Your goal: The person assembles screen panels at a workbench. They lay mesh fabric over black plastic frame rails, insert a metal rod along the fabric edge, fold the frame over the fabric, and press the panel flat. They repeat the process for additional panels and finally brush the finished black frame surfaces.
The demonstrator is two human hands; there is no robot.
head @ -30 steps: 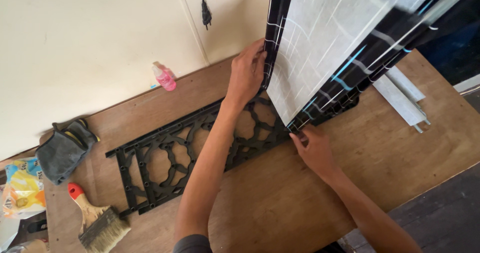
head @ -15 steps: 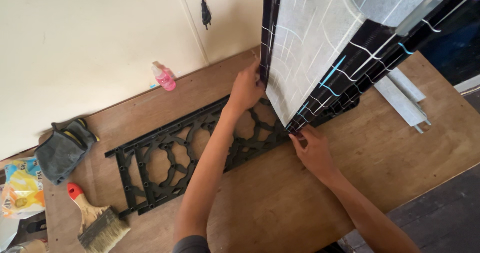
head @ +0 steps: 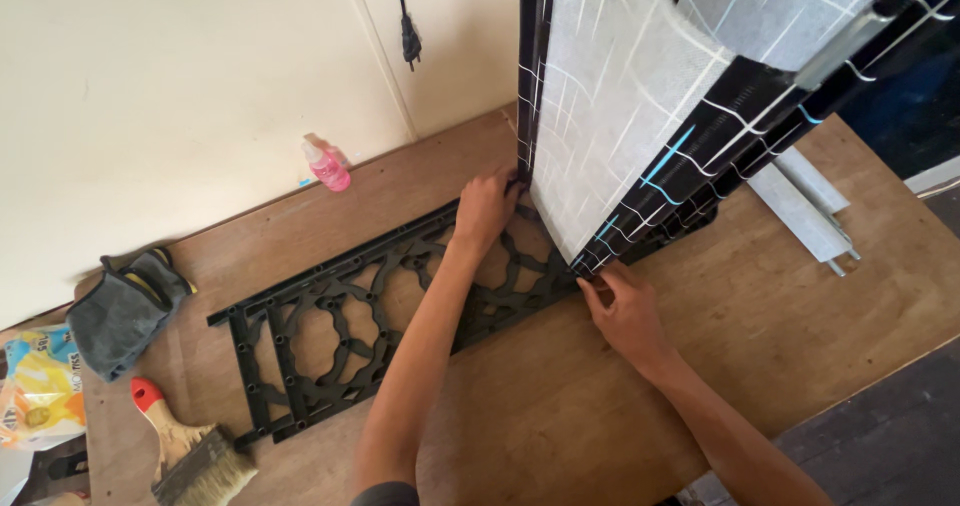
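Change: panel (head: 640, 136) tipped steeper since earlier frame, left hand (head: 487, 209) slid lower.
Left hand: pinched on panel's bottom far corner.
Right hand (head: 625, 311): clamped on near corner.
Panel: upright over black lattice grille (head: 340, 336) on wooden table (head: 600, 416).

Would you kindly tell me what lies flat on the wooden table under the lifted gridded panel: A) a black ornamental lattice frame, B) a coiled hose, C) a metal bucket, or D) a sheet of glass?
A: a black ornamental lattice frame lies flat on the wooden table, running under the tilted gridded panel that both hands grip at its lower edge.
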